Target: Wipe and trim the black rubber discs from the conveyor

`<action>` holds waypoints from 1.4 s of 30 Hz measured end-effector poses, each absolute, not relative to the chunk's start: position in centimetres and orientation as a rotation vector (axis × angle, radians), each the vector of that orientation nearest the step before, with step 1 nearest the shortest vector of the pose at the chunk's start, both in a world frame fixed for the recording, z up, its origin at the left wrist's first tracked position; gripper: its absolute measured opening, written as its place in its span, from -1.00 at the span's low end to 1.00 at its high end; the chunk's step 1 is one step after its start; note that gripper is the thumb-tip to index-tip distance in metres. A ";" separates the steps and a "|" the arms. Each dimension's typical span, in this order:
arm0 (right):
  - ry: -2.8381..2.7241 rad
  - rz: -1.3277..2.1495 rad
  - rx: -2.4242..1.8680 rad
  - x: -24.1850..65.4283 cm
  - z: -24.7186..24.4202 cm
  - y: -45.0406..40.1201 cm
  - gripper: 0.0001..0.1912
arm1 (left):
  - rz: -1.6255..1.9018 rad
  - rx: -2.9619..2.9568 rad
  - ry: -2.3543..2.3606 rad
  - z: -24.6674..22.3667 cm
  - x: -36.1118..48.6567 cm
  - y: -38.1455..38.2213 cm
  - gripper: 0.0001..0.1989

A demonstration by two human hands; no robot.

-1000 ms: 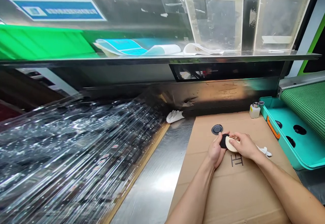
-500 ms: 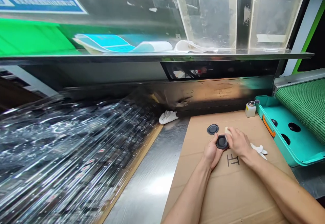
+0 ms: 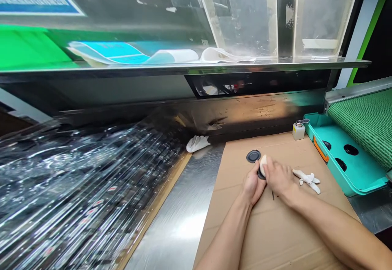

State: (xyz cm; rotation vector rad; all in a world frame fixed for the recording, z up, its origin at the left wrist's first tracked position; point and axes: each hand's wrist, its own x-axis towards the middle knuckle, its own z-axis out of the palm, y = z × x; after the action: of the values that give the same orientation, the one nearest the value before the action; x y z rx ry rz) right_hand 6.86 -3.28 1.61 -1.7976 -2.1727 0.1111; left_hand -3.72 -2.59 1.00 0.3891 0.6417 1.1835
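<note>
Left hand (image 3: 252, 187) cupped palm-up, right hand (image 3: 279, 178) curled palm-down just beside it, both bare.

A brown cardboard sheet (image 3: 275, 241) lies on a steel counter (image 3: 174, 221), with a small bottle (image 3: 298, 132) at its far edge and a white glove (image 3: 308, 181) on it. Another glove (image 3: 198, 143) lies beyond. To the right, a teal tray (image 3: 332, 137) sits beside a green belt (image 3: 361, 127). Clear plastic sheets (image 3: 82, 180) fill the left.

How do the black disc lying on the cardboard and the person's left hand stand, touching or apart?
Apart. The head view shows a strip of bare cardboard between the black disc and the left hand.
</note>
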 end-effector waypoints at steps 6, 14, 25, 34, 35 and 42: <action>-2.182 0.100 -1.895 7.9 2.1 -3.0 -0.56 | 1.206 0.400 0.658 0.7 -3.9 -2.5 -0.63; -2.241 0.144 -1.906 7.4 2.6 -3.9 -0.60 | 1.192 0.354 0.665 0.8 -3.9 -2.4 -0.62; -1.848 0.229 -1.922 12.4 3.3 -0.9 -0.64 | 1.188 0.295 0.601 1.5 -4.4 -2.6 -0.63; -1.807 0.225 -1.914 12.9 2.3 -0.6 -0.61 | 1.147 0.232 0.473 2.5 -5.3 -3.3 -0.59; -1.815 0.238 -1.911 12.8 2.3 -0.6 -0.61 | 1.148 0.230 0.463 2.6 -5.4 -3.4 -0.62; -1.843 0.252 -1.904 12.7 2.3 -0.7 -0.62 | 1.112 0.107 0.413 3.1 -6.2 -3.4 -0.50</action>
State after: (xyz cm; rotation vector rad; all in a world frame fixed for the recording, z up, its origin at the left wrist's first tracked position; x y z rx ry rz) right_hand 12.70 -0.71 2.30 -1.9039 -1.8432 0.2524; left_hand -6.21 -3.41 3.10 0.1072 0.4134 1.1124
